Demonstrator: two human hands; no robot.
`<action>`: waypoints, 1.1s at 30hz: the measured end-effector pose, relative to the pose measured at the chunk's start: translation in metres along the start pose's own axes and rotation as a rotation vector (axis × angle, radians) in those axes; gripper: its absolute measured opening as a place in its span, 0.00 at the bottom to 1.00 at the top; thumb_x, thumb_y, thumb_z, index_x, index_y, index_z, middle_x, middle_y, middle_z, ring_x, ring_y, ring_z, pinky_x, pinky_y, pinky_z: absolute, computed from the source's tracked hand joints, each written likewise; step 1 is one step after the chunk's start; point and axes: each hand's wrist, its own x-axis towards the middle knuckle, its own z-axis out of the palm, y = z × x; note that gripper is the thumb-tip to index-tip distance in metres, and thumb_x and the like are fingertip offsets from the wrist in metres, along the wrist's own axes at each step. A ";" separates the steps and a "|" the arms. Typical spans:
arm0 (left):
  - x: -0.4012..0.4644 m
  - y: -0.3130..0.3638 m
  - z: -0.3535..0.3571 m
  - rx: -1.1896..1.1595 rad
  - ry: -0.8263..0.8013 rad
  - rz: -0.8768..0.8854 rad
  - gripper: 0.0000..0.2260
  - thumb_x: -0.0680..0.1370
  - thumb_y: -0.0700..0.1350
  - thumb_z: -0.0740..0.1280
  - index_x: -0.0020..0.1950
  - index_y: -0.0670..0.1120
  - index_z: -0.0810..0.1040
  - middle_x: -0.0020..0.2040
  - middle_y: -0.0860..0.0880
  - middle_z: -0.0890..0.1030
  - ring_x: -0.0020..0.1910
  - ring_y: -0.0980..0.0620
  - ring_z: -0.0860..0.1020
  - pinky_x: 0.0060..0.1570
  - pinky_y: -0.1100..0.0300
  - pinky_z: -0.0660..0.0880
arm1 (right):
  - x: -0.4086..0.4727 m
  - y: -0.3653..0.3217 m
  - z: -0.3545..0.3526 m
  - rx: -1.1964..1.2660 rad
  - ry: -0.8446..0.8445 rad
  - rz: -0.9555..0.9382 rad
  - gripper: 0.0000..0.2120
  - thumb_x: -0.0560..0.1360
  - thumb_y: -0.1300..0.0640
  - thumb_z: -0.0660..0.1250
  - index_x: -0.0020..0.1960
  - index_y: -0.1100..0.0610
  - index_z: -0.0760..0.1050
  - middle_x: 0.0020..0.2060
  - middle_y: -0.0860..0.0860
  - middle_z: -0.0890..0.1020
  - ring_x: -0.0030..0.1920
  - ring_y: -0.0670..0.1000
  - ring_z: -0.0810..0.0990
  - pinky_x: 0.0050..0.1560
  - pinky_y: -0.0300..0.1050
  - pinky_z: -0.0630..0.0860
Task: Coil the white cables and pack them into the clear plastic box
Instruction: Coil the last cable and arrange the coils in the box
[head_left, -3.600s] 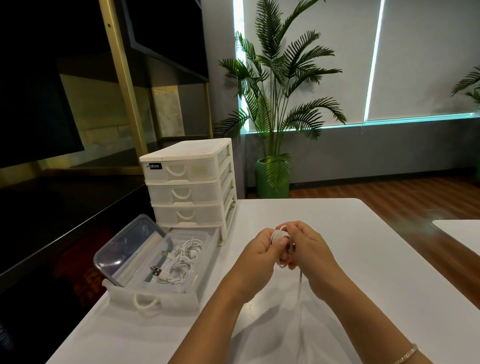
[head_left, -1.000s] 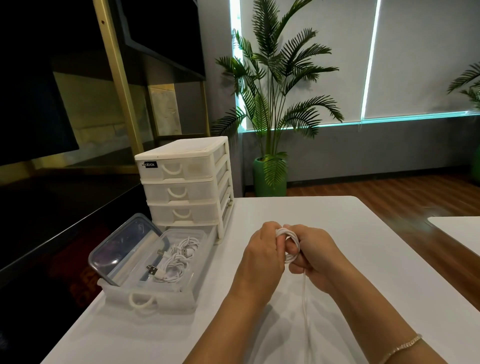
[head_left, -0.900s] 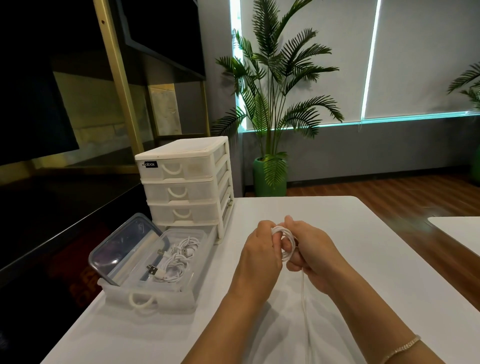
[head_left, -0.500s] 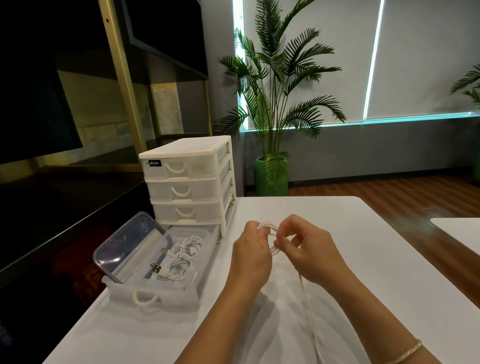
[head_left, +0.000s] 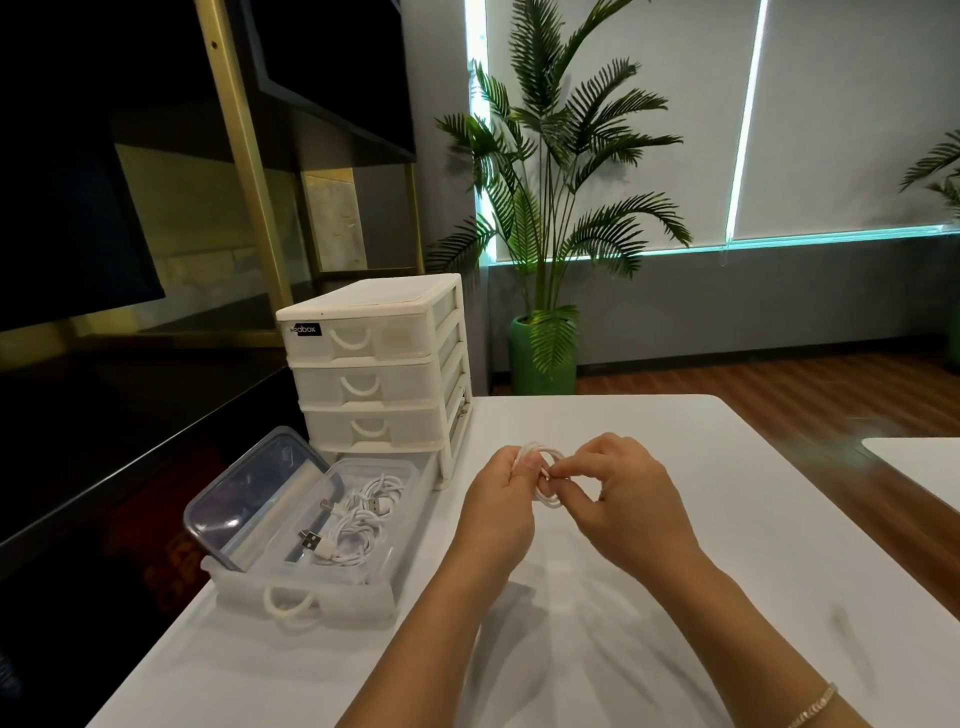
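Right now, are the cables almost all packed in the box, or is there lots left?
Partly done. Several coiled white cables already lie in the clear plastic box, whose lid is off and propped beside it. One more white cable is in hand: the left hand holds its loops while the right hand pinches the end. It must still go in the box.

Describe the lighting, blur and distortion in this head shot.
Head view: bright window strips backlight the palm; the shelving on the left is nearly black; soft shadows fall on the white table under the forearms; wide-angle bending at the edges; the cable coil between both hands is slightly soft.
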 end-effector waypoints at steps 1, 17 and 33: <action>0.001 0.000 -0.001 -0.011 -0.009 0.003 0.11 0.82 0.50 0.54 0.47 0.50 0.73 0.43 0.54 0.76 0.43 0.56 0.74 0.43 0.67 0.70 | 0.001 0.000 0.000 0.026 -0.001 -0.004 0.10 0.74 0.51 0.67 0.52 0.52 0.82 0.47 0.47 0.77 0.45 0.44 0.70 0.41 0.30 0.67; 0.003 -0.003 0.001 -0.038 -0.022 0.022 0.14 0.81 0.52 0.54 0.59 0.47 0.74 0.51 0.51 0.77 0.51 0.53 0.74 0.55 0.61 0.71 | 0.002 -0.003 0.003 0.104 -0.017 0.039 0.10 0.75 0.52 0.65 0.50 0.56 0.80 0.47 0.44 0.69 0.46 0.43 0.69 0.39 0.23 0.63; 0.002 -0.008 0.004 0.268 0.019 0.184 0.12 0.82 0.49 0.53 0.59 0.48 0.72 0.53 0.44 0.77 0.48 0.52 0.74 0.44 0.68 0.71 | -0.001 -0.008 0.006 0.257 -0.005 0.164 0.09 0.76 0.55 0.63 0.36 0.52 0.71 0.40 0.45 0.71 0.37 0.42 0.71 0.35 0.27 0.64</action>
